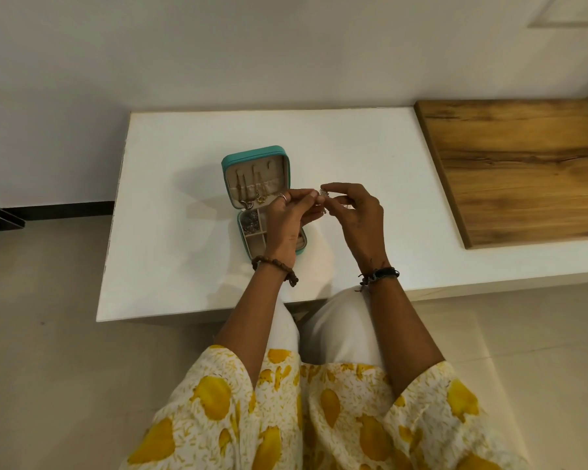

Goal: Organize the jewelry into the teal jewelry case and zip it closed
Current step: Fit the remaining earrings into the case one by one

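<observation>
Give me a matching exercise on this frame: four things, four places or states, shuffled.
Things:
1. teal jewelry case
2. small silver piece
3. wooden board
4. necklaces

Places or states:
A. pinched between the fingertips of left hand and right hand
B. hanging inside the raised lid
C. lying on the right end of the white table
D. unzipped and open

Pairs: 1-D, 2-A, 3-C, 4-B
</observation>
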Available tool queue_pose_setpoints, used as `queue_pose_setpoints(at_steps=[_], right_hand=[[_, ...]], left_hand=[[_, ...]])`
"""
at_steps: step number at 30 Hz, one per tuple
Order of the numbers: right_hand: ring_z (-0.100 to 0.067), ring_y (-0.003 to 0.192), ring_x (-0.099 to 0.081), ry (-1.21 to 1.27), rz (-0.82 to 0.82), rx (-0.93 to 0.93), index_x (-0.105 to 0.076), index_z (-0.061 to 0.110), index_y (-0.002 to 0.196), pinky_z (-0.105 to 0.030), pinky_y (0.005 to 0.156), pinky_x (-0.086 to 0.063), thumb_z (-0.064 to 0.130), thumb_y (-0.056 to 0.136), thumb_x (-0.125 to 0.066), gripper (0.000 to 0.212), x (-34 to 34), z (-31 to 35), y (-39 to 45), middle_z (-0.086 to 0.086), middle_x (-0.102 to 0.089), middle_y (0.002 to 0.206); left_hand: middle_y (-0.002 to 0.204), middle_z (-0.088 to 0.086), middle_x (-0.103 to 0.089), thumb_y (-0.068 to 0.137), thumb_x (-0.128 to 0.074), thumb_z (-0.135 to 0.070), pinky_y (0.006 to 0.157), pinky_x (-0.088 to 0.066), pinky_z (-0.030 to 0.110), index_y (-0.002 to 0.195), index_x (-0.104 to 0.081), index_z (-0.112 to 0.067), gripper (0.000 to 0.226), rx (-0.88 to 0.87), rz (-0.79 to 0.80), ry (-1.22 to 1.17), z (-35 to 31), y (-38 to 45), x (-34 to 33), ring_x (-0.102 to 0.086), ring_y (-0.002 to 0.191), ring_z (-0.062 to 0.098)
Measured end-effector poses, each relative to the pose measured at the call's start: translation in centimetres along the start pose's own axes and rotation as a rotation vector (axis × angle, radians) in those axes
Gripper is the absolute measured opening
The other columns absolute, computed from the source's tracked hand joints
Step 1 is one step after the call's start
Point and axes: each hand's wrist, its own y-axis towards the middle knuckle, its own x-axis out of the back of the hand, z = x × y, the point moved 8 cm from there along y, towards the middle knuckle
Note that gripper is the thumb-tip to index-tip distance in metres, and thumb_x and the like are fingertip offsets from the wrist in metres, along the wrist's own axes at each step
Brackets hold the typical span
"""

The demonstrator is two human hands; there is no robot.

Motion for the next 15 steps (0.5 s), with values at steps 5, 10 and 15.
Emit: queue_pose_setpoints(at_steps=[5,10,15], right_hand=[[-0.017,0.084,-0.065,0.211,0.02,-0.151,-0.068,0.013,0.097,-0.033,0.084,-0.055,0.013,0.082,-0.069,0.015,0.0,-0.9,0.0,-0.005,-0.069,0.092],[-0.013,0.077,-0.063,0.304,0.041,-0.162,-0.063,0.013,0.088,-0.024,0.073,-0.054,0.006,0.079,-0.07,0.013,-0.5,-0.2,-0.3,-0.007,-0.066,0.084],[-0.002,0.066,-0.062,0.257,0.06,-0.133,-0.062,0.013,0.079,-0.014,0.063,-0.048,0.007,0.077,-0.072,0.012,-1.4,0.5,-0.4,-0.001,-0.067,0.077]], left_hand=[[0.078,0.004,-0.068,0.086,-0.06,-0.005,0.064,-0.057,0.019,0.092,-0.063,-0.003,0.007,-0.044,-0.042,0.067,-0.7,-0.5,0.4,-0.069,0.063,0.007],[0.08,0.005,-0.068,0.084,-0.064,-0.009,0.06,-0.055,0.017,0.095,-0.065,0.0,0.014,-0.112,-0.091,0.202,-2.3,-0.9,1.4,-0.068,0.062,0.005],[0.087,0.005,-0.069,0.08,-0.068,-0.015,0.07,-0.056,0.025,0.092,-0.07,-0.009,0.014,-0.112,-0.148,0.293,-3.1,-1.2,3.4,-0.064,0.075,0.012]])
